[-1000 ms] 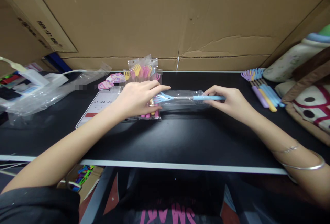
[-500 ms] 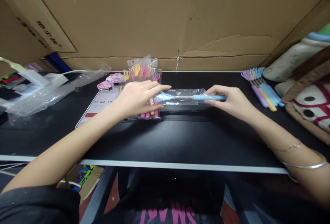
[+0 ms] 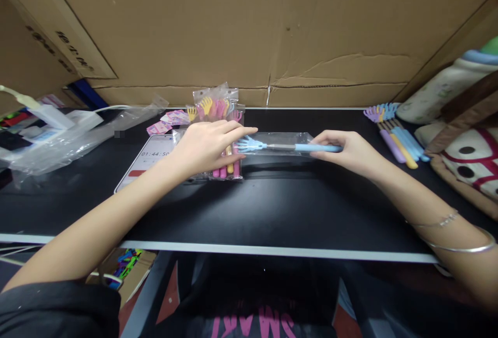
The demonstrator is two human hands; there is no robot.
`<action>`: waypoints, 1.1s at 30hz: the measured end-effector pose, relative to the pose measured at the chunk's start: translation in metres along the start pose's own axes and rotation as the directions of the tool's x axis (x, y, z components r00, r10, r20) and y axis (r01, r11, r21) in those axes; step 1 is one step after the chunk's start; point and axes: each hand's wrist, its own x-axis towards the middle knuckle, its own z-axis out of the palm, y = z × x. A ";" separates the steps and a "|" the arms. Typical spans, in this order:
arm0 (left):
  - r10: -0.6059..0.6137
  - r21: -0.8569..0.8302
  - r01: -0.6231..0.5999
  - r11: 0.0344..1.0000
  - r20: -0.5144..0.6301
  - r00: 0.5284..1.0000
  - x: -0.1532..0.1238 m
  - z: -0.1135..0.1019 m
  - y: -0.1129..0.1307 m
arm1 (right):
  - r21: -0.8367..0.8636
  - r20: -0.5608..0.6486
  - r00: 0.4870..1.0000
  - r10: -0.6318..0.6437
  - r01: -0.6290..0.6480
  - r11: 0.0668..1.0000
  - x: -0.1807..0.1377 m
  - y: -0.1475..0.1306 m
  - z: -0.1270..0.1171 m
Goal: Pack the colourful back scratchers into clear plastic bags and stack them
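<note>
A blue back scratcher (image 3: 272, 146) with a claw head lies crosswise inside a clear plastic sleeve (image 3: 283, 137) above the black table (image 3: 252, 208). My right hand (image 3: 344, 152) pinches its blue handle end. My left hand (image 3: 208, 144) is curled at the sleeve's left end, fingertips by the claw head. Under that hand lies a stack of bagged scratchers (image 3: 220, 115) in pink and yellow.
A phone (image 3: 150, 159) showing a timer lies left of the stack, pink cards (image 3: 169, 120) behind it. Loose scratchers (image 3: 397, 133) lie at the right beside patterned bags (image 3: 465, 141). Crumpled clear plastic (image 3: 66, 138) sits at the left. Cardboard (image 3: 252, 32) walls the back.
The scratcher and sleeve have tilted slightly flatter between my hands; the claw head now shows more clearly at the sleeve's left end. Both hands stay nearly where they were.
</note>
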 end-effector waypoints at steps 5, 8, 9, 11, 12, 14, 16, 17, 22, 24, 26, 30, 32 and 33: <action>0.013 -0.002 -0.013 1.000 0.014 1.000 0.000 0.000 0.000 | -0.022 0.004 1.000 -0.014 0.014 1.000 -0.001 -0.002 0.000; 0.011 -0.016 -0.011 1.000 0.018 1.000 0.000 -0.001 0.001 | -0.014 0.016 0.999 -0.037 0.037 0.999 -0.002 -0.004 -0.001; 0.011 -0.019 -0.010 1.000 0.015 1.000 0.000 -0.001 0.001 | -0.001 0.024 0.999 -0.038 0.038 0.999 -0.002 -0.004 -0.001; 0.013 -0.024 -0.013 1.000 0.006 1.000 0.000 -0.001 0.001 | 0.039 0.037 0.999 -0.038 0.036 0.999 -0.002 -0.006 0.000; 0.018 -0.027 -0.018 0.999 0.000 1.000 0.000 0.000 0.001 | 0.061 0.049 0.998 -0.037 0.034 0.998 -0.003 -0.007 0.000; 0.032 -0.040 -0.032 0.999 -0.010 0.999 0.000 0.001 0.001 | 0.097 0.073 0.997 -0.035 0.027 0.995 -0.004 -0.009 0.001; 0.046 -0.052 -0.047 0.998 -0.014 0.999 0.000 0.001 0.002 | 0.113 0.081 0.996 -0.028 0.019 0.993 -0.005 -0.011 0.002; 0.052 -0.056 -0.053 0.997 -0.013 0.999 0.000 0.001 0.002 | 0.114 0.079 0.997 -0.025 0.015 0.993 -0.006 -0.011 0.003; 0.066 -0.071 -0.067 0.995 -0.019 0.998 0.000 0.002 0.003 | 0.051 0.021 0.998 -0.057 0.056 0.997 -0.005 -0.009 0.006; 0.070 -0.075 -0.072 0.995 -0.032 0.997 0.000 0.004 0.004 | 0.031 0.011 0.997 -0.081 0.081 0.996 -0.004 -0.008 0.007; 0.079 -0.080 -0.081 0.993 -0.039 0.996 -0.001 0.006 0.005 | 0.041 0.038 0.994 -0.100 0.098 0.994 -0.003 -0.010 0.008; 0.082 -0.085 -0.085 0.993 -0.033 0.996 -0.002 0.007 0.006 | 0.067 0.106 0.988 -0.112 0.105 0.992 -0.004 -0.015 0.009; 0.073 -0.079 -0.075 0.994 -0.030 0.997 -0.002 0.006 0.005 | 0.051 0.096 0.988 -0.119 0.114 0.992 -0.004 -0.015 0.007; 0.066 -0.073 -0.068 0.995 -0.029 0.997 -0.002 0.004 0.004 | 0.038 0.084 0.988 -0.126 0.123 0.992 -0.004 -0.014 0.006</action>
